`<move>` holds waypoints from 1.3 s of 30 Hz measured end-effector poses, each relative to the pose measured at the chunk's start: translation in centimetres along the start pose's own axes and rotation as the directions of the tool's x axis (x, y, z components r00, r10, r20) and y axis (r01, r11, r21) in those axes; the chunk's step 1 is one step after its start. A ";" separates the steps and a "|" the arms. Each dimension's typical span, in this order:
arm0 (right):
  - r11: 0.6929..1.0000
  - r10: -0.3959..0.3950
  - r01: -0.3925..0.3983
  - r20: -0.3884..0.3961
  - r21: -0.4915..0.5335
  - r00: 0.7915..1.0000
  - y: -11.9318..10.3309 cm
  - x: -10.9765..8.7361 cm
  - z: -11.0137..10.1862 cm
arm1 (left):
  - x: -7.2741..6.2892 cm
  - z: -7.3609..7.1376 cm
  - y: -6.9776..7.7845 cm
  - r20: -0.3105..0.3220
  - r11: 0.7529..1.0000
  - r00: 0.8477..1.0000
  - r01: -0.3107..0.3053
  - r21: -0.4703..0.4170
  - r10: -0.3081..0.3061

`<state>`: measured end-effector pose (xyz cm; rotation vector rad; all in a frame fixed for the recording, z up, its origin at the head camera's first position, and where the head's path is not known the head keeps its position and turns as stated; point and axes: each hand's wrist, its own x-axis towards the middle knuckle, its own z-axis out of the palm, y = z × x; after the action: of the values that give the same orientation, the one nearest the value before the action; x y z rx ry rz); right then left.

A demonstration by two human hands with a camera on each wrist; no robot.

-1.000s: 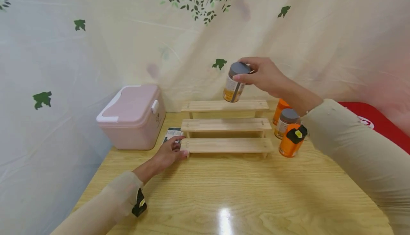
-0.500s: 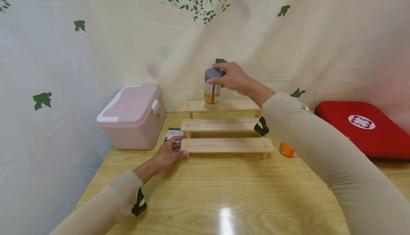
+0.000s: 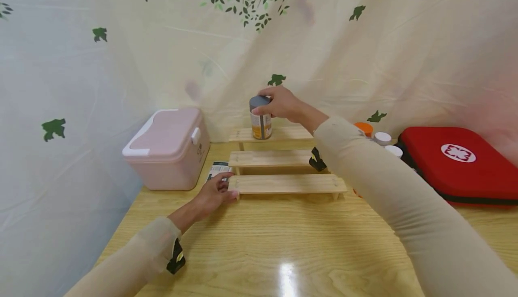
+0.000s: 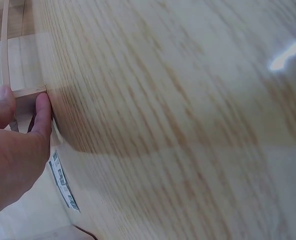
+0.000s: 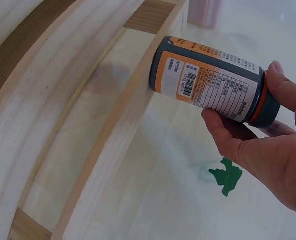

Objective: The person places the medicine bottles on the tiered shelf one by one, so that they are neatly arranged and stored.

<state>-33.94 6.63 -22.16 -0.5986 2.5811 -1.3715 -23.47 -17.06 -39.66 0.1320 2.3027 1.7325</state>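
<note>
My right hand [image 3: 285,104] grips a pill bottle [image 3: 261,126] by its dark grey cap. The bottle is upright, its base right at the top step of a three-tier wooden rack [image 3: 287,183], left of the middle. Up close in the right wrist view, the bottle [image 5: 208,80] shows an orange and white label with a barcode, and its bottom meets the step's board. At the rack's lowest step, my left hand [image 3: 209,197] holds the left end. The left wrist view shows thumb and finger of that hand [image 4: 18,150] pinching the board's end.
A pink lidded box [image 3: 166,148] stands left of the rack, with a printed packet [image 3: 220,168] between them. On the right, an orange lid [image 3: 364,129] and white-capped bottles [image 3: 382,138] are partly behind my sleeve, beside a red first-aid case [image 3: 457,162].
My right hand has carried the bottle leftward and down, from above the rack to its top step. My left hand has stayed at the lowest step's end.
</note>
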 end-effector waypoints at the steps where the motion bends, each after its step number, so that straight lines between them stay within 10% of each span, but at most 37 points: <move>1: 1.000 0.006 -0.006 -0.001 -0.007 1.000 0.0 0.1 0.0 | 0.0 0.0 0.0 0.002 1.000 1.000 -0.003 0.001 0.003; 19: 0.998 0.055 -0.053 0.078 -0.037 0.995 0.1 -1.9 -4.0 | 0.2 0.0 0.0 0.027 1.000 1.000 -0.010 -0.007 0.010; 28: 0.970 0.042 -0.046 -0.024 -0.238 0.999 2.5 -9.6 -10.3 | 0.1 0.2 -0.1 0.012 1.000 1.000 0.001 -0.004 -0.001; 39: 0.924 0.145 -0.187 -0.149 -0.334 0.978 8.4 -19.3 -12.8 | 0.1 0.1 -0.1 0.026 1.000 1.000 -0.008 -0.014 0.008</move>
<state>-22.83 28.57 -22.72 -0.3352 2.9209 -0.9330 -23.52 -16.99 -39.79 0.1607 2.2742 1.7403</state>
